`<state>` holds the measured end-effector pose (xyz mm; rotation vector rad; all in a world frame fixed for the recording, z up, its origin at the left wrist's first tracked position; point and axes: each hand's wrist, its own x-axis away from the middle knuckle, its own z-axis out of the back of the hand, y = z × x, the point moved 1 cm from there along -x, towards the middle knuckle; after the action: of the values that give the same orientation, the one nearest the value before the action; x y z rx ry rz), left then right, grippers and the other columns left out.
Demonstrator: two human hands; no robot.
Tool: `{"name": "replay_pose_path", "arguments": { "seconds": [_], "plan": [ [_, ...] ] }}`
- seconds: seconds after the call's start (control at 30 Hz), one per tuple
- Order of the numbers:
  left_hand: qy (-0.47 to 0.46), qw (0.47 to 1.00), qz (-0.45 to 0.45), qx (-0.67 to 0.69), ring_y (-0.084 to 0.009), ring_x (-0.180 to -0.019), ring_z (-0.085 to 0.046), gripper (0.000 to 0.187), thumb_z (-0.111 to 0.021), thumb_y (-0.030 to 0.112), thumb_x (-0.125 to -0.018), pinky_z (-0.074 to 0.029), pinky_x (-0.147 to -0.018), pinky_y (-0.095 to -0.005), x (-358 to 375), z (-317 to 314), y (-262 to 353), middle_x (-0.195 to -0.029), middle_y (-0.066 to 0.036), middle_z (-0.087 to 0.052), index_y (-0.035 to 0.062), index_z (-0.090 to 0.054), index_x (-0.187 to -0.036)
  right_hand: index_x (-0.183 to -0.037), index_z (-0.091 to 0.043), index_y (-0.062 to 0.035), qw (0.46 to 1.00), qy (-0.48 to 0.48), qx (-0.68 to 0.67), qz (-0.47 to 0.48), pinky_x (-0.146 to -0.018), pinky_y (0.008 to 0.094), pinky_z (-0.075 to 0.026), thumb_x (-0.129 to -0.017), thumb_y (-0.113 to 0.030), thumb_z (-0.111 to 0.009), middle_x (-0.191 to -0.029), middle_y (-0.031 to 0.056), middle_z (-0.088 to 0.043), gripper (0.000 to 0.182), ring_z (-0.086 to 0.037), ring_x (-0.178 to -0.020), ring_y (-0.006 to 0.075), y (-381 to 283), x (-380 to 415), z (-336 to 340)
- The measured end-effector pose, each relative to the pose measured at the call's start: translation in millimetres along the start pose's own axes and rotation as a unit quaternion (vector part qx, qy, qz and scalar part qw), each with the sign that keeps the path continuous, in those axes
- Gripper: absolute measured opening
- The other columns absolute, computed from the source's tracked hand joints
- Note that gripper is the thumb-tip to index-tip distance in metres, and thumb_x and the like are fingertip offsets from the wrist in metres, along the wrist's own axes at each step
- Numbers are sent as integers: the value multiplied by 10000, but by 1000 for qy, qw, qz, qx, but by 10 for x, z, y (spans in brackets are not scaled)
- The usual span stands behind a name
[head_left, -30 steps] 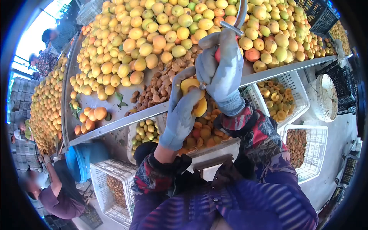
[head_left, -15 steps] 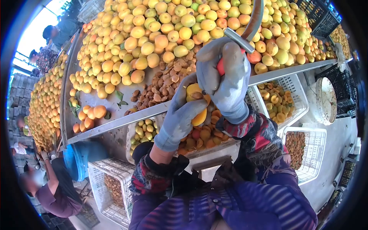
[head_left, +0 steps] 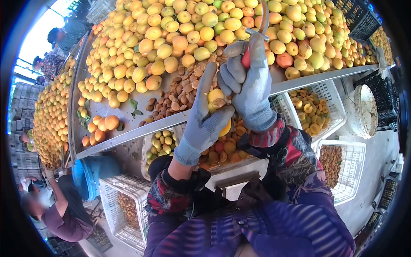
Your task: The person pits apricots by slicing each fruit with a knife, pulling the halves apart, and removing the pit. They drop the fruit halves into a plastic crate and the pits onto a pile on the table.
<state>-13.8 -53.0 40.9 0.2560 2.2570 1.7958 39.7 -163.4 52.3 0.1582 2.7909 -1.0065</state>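
Observation:
Both hands wear grey gloves. My left hand (head_left: pixel 201 120) is closed around a split apricot (head_left: pixel 212 107), whose brown stone (head_left: pixel 219 103) shows between thumb and fingers. Close beside it, my right hand (head_left: pixel 252 90) grips a curved knife (head_left: pixel 264 19) by its red handle (head_left: pixel 245 59), with the blade pointing up and away. The right index finger is stretched along the tool, and the other fingers are curled. Behind my hands lies a heap of brown apricot stones (head_left: pixel 180 94) on the metal table, in front of a large pile of whole apricots (head_left: pixel 154 34).
The table's metal rim (head_left: pixel 132 135) runs below my hands. Under it stand a crate of apricot halves (head_left: pixel 314 112), crates of stones (head_left: pixel 342 171) (head_left: pixel 124 210), a white bucket (head_left: pixel 361 111) and a blue barrel (head_left: pixel 92 177). A person in purple (head_left: pixel 68 220) sits at left.
My right hand and the knife have shifted left and slightly up, and its index finger has straightened. The apricot in my left hand now shows its stone more plainly.

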Motion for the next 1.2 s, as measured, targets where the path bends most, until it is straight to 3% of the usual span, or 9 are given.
{"name": "replay_pose_path", "arguments": {
  "seconds": [0.13,0.37,0.47,0.53,0.67,0.9,1.07,1.1,1.2],
  "plan": [
    [-6,965,-143,-220,-171,-1262,-379,784,-570,-45,-796,-320,-1034,-292,-45,46,-47,-1438,-120,-325,7,-169,-1469,-832,-570,-78,992,85,-56,-73,-345,240,-238,-941,-557,-419,-510,-72,-287,514,-215,-373,62,62,-32,62],
    [-40,960,-136,-242,-200,-1261,-401,709,-578,-21,-810,-301,-1053,-305,-97,92,-87,-1413,-137,-359,-10,-244,-1436,-848,-477,-82,980,149,-55,-124,-396,271,-283,-899,-618,-449,-531,-49,-255,539,-256,-415,98,109,-83,169],
    [22,992,-60,-112,-173,-1051,-546,553,-544,38,-864,-441,-900,-268,-76,79,-79,-1276,-133,-483,-6,-343,-1377,-852,-562,-68,980,129,-133,-74,-445,256,-290,-904,-544,-514,-552,-75,-294,482,-269,-442,74,76,-153,272],
    [54,993,28,105,-135,-729,-596,390,-509,233,-953,-484,-602,-225,-103,186,-167,-1009,-110,-600,7,-456,-1265,-855,-561,-69,983,130,-114,-64,-447,257,-288,-907,-538,-513,-556,-73,-299,474,-272,-445,74,42,-174,311],
    [101,985,66,126,-143,-544,-533,577,-361,539,-964,-394,-462,-228,-122,257,-98,-779,-79,-600,25,-520,-1173,-868,-553,-69,989,127,-53,-57,-448,263,-287,-922,-518,-497,-564,-60,-308,455,-283,-455,79,35,-126,282],
    [84,957,49,272,-215,-638,-598,515,-416,473,-961,-472,-515,-299,-191,283,-68,-844,-118,-637,20,-553,-1161,-862,-549,-134,983,100,-19,-152,-430,284,-318,-901,-533,-508,-548,-45,-333,403,-333,-438,104,126,-132,413],
    [14,974,19,225,-217,-679,-588,481,-440,379,-965,-482,-563,-288,-113,-151,233,-881,-127,-615,-8,-488,-1247,-930,-592,-45,976,70,13,-208,-533,314,-462,-952,-341,-492,-666,65,-581,313,-559,-572,158,135,-22,407],
    [-9,977,16,213,-221,-691,-596,483,-446,380,-963,-491,-574,-284,-101,-335,272,-880,-129,-613,-9,-488,-1245,-946,-602,-45,933,-9,357,49,-700,356,-499,-942,-262,-506,-813,87,-625,238,-610,-763,154,235,-13,541],
    [-74,968,25,240,-215,-831,-610,376,-466,255,-981,-519,-703,-308,-209,-928,201,-961,-113,-592,-1,-487,-1255,-921,-596,-25,969,136,191,-83,-616,320,-506,-924,-296,-547,-696,67,-593,275,-593,-645,151,-36,210,87]
  ]
}}
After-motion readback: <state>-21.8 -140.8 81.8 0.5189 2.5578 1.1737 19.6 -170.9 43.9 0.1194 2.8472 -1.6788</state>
